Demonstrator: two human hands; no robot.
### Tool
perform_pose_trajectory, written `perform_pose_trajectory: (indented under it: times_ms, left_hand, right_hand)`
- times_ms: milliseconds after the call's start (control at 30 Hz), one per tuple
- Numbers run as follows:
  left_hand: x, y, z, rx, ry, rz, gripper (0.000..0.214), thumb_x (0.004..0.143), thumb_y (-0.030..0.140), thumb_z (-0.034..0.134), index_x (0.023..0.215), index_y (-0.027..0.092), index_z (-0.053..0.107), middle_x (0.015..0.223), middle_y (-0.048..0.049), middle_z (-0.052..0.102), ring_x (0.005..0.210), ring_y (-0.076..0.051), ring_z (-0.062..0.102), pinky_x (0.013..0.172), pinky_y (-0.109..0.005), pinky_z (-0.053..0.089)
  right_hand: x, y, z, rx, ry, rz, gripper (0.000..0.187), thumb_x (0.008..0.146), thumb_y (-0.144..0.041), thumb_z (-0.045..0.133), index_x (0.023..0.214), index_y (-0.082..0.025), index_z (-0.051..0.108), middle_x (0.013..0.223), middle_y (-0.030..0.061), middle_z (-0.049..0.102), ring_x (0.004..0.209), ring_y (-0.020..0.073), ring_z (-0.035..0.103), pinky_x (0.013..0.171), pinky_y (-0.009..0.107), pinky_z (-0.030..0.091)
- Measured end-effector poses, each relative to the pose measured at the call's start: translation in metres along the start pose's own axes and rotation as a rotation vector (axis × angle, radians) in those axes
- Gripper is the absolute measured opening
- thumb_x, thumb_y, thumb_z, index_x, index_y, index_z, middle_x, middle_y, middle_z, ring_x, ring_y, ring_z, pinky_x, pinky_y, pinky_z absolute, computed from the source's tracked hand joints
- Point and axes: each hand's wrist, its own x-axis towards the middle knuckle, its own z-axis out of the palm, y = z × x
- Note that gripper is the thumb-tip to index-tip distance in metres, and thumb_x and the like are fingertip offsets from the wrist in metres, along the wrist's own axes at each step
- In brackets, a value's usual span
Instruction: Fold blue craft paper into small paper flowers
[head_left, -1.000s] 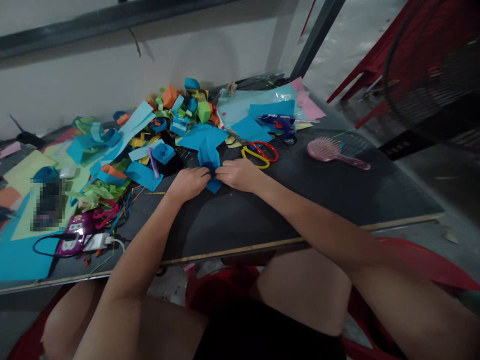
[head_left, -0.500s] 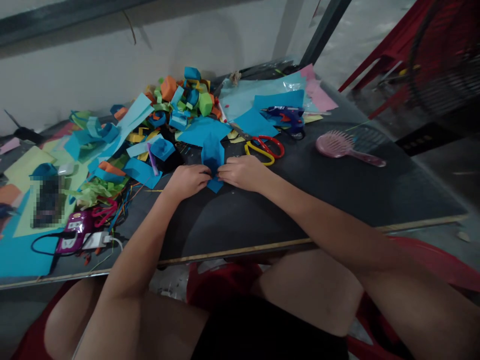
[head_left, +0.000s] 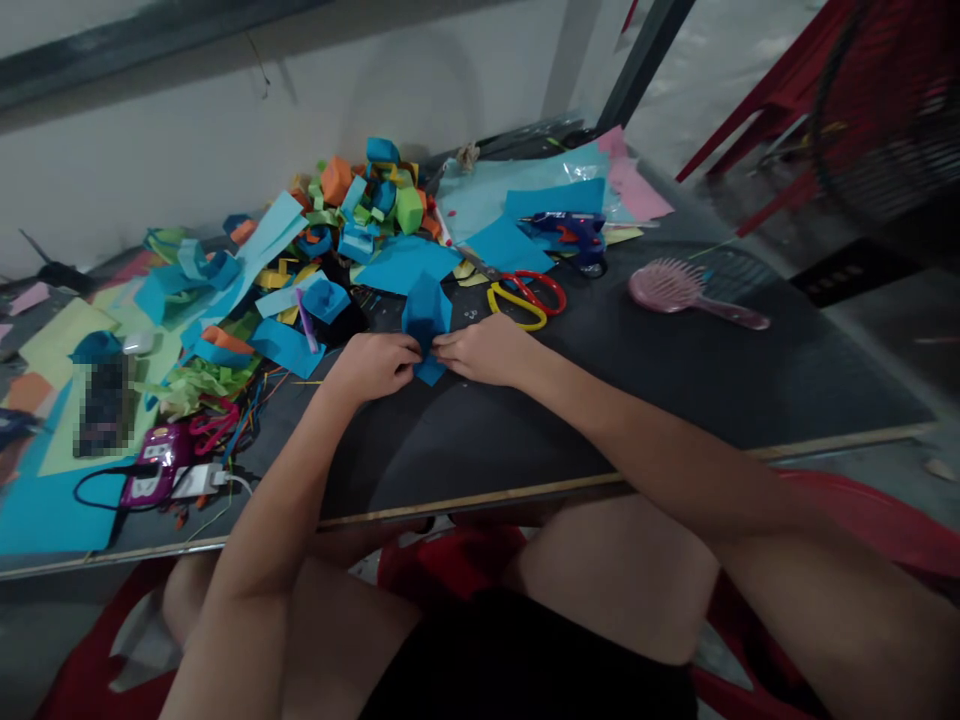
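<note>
Two hands work at one folded blue paper piece [head_left: 427, 308], positioned on the dark table [head_left: 570, 410] directly in front of the person. The left hand [head_left: 377, 364] grips the paper's lower left edge, with its fingers bent, set close together and pinching. The right hand [head_left: 484, 349] pinches the lower right edge, its fingers extended side by side; the exact thumb placement is hard to make out. The paper's broad upper part rises beyond the fingertips, and one pointed end projects below, between the hands. Near the right hand lies one pair of scissors [head_left: 501, 277] with two handle loops, one red and one yellow. Beyond it rests one blue glue gun [head_left: 570, 231]; farther right lies one pink hairbrush [head_left: 666, 287], bristles up. Left of the left hand are one purple strip [head_left: 306, 320], one purple device [head_left: 159, 462] and one white adapter [head_left: 196, 480]. The multicoloured paper pile [head_left: 335, 183] near the wall holds many overlapping pieces, too crowded to count.
</note>
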Motion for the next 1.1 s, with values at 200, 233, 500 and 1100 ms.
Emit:
perform_pose_trajectory:
  times_ms: [200, 233, 500, 1100]
  left_hand:
    - [-0.001, 0.003, 0.001, 0.047, -0.029, -0.017, 0.033, 0.089, 0.022, 0.047, 0.104, 0.022, 0.076, 0.116, -0.001, 0.074, 0.095, -0.019, 0.071, 0.062, -0.027, 0.047]
    - [-0.001, 0.002, 0.003, 0.043, -0.021, -0.013, 0.033, 0.089, 0.022, 0.047, 0.104, 0.022, 0.076, 0.115, -0.0012, 0.074, 0.095, -0.019, 0.071, 0.062, -0.027, 0.047]
    - [0.0, 0.004, 0.006, 0.055, -0.031, 0.003, 0.029, 0.089, 0.022, 0.049, 0.101, 0.022, 0.076, 0.106, -0.0044, 0.076, 0.089, -0.019, 0.071, 0.061, -0.026, 0.046]
    - [-0.005, -0.015, -0.002, -0.221, -0.058, -0.029, 0.041, 0.085, 0.013, 0.044, 0.111, 0.028, 0.073, 0.113, 0.0016, 0.075, 0.096, -0.016, 0.071, 0.08, -0.025, 0.052]
  right_hand:
    - [-0.008, -0.002, -0.005, -0.018, -0.089, 0.02, 0.041, 0.094, -0.022, 0.046, 0.13, -0.028, 0.064, 0.135, -0.0004, 0.064, 0.098, 0.0202, 0.07, 0.059, 0.029, 0.045]
    - [-0.008, -0.001, -0.004, -0.016, -0.085, 0.019, 0.042, 0.094, -0.02, 0.045, 0.13, -0.028, 0.064, 0.135, -0.0005, 0.063, 0.098, 0.02, 0.07, 0.059, 0.029, 0.046]
    - [-0.007, 0.0, 0.004, -0.013, -0.048, 0.006, 0.04, 0.094, -0.018, 0.045, 0.127, -0.028, 0.066, 0.135, -0.0012, 0.064, 0.099, 0.0206, 0.071, 0.063, 0.031, 0.05]
    - [-0.009, 0.002, -0.012, 0.062, -0.197, 0.07, 0.052, 0.09, -0.013, 0.048, 0.133, -0.038, 0.06, 0.136, -0.0019, 0.063, 0.108, 0.0264, 0.068, 0.074, 0.037, 0.057]
